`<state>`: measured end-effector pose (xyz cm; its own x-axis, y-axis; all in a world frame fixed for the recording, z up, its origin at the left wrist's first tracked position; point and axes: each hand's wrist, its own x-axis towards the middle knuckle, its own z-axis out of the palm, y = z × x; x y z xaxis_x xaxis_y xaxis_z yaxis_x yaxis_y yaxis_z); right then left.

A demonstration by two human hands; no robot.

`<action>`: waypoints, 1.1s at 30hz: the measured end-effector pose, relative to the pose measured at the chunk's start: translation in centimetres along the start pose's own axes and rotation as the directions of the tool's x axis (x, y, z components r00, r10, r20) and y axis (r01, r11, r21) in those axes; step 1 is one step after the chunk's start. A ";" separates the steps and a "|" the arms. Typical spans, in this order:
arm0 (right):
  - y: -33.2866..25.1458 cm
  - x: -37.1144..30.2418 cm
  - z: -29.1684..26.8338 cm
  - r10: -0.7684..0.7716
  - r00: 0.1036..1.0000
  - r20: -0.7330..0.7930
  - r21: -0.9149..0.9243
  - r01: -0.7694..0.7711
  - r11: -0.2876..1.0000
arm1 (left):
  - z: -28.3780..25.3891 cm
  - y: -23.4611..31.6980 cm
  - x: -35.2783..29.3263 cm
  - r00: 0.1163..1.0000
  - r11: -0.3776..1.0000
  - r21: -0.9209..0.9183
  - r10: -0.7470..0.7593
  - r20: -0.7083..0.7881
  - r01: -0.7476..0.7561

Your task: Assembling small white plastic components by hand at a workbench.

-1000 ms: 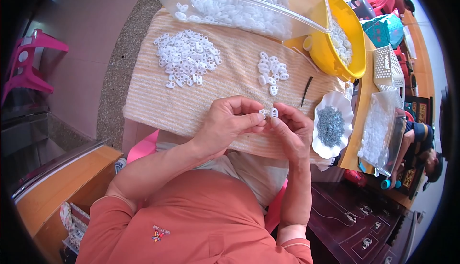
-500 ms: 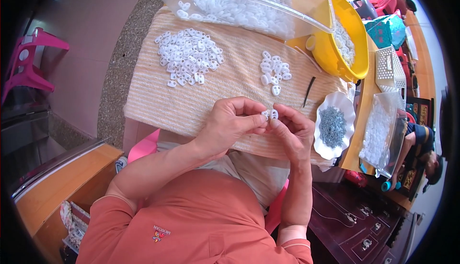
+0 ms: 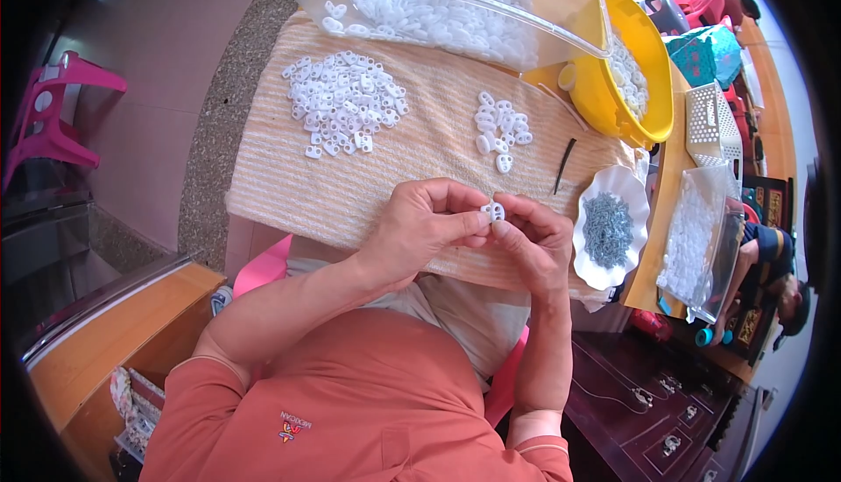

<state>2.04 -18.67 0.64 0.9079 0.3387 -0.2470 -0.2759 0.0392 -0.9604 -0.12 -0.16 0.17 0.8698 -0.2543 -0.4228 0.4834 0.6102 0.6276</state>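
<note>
We find a heap of parts on the cloth, left of a second pile; a bin stands behind, a bowl to the right.

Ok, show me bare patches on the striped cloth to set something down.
Bare striped cloth shows between the large white pile and small white cluster, and between the pile and left hand. Crowded: the right side, with black strip, scalloped dish and yellow bucket; the far edge, with clear tub.
</note>
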 end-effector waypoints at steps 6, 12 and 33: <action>0.1 -0.2 -0.4 0.037 0.999 0.024 0.003 -0.037 0.999 | -0.2 -0.2 0.0 0.999 0.999 -0.025 -0.028 0.019 0.028; 0.2 -0.4 -0.6 0.041 0.998 0.039 -0.040 -0.040 0.998 | -0.4 0.0 0.0 0.995 0.993 -0.084 -0.079 0.064 0.084; -0.6 -0.3 0.2 -0.241 0.963 0.121 -0.094 0.253 0.963 | -0.4 0.4 -0.2 0.955 0.980 -0.153 -0.078 0.285 0.126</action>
<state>1.85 -18.66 1.30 0.9024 0.4307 0.0092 -0.0063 0.0347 -0.9994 -0.16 0.51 0.26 0.8214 -0.5043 -0.2666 0.5681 0.6809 0.4623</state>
